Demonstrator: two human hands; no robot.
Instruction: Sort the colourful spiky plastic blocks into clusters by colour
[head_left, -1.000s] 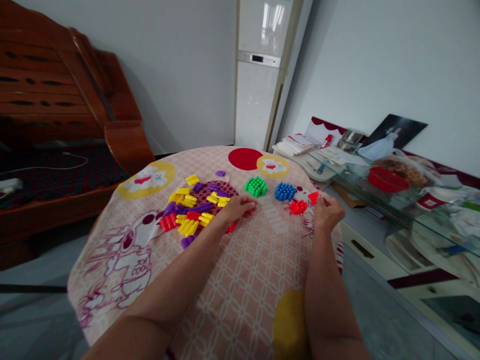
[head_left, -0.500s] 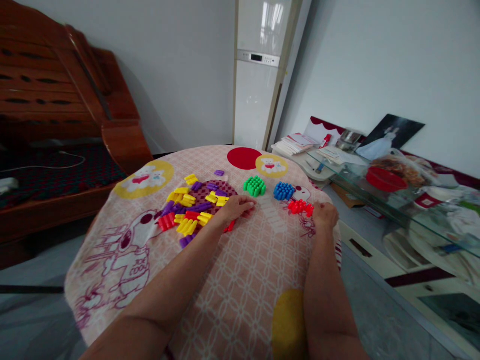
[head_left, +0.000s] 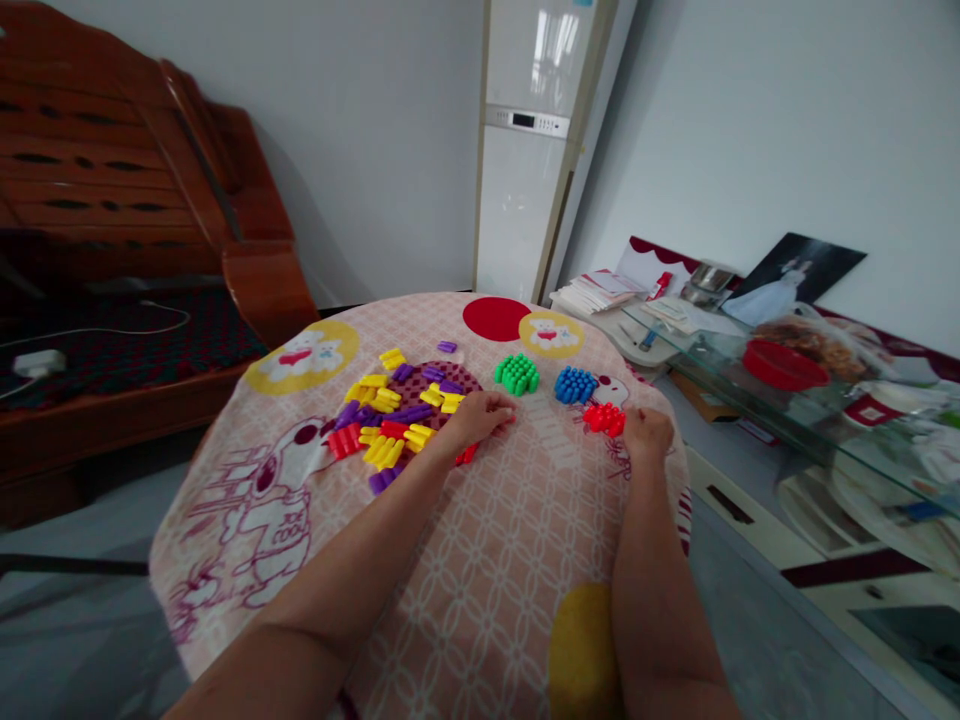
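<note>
My right hand (head_left: pixel 648 434) is closed at the right edge of the red cluster of plastic building blocks (head_left: pixel 604 419), its fingertips pinching the outermost red block. My left hand (head_left: pixel 484 416) hovers over the middle of the table, fingers drawn together and pointing right; what they hold, if anything, is too small to make out. Under its wrist a red block (head_left: pixel 466 454) shows in part. Beyond the hands stand a tight green cluster (head_left: pixel 517 373) and a blue cluster (head_left: pixel 575 385). Left of my left hand lie loose yellow blocks (head_left: pixel 383 452), purple blocks (head_left: pixel 409 414) and red blocks (head_left: pixel 346 441).
A patterned cloth covers the round table (head_left: pixel 480 560). To the right, a glass-topped cabinet (head_left: pixel 750 400) carries papers, a red bowl (head_left: pixel 784 364) and bags. A wooden bench (head_left: pixel 255 270) stands at the left, a tall white air conditioner (head_left: pixel 517 190) behind the table.
The camera view has shifted slightly. At my right hand, the red block sits closer in against the red cluster. My left hand has hardly moved.
</note>
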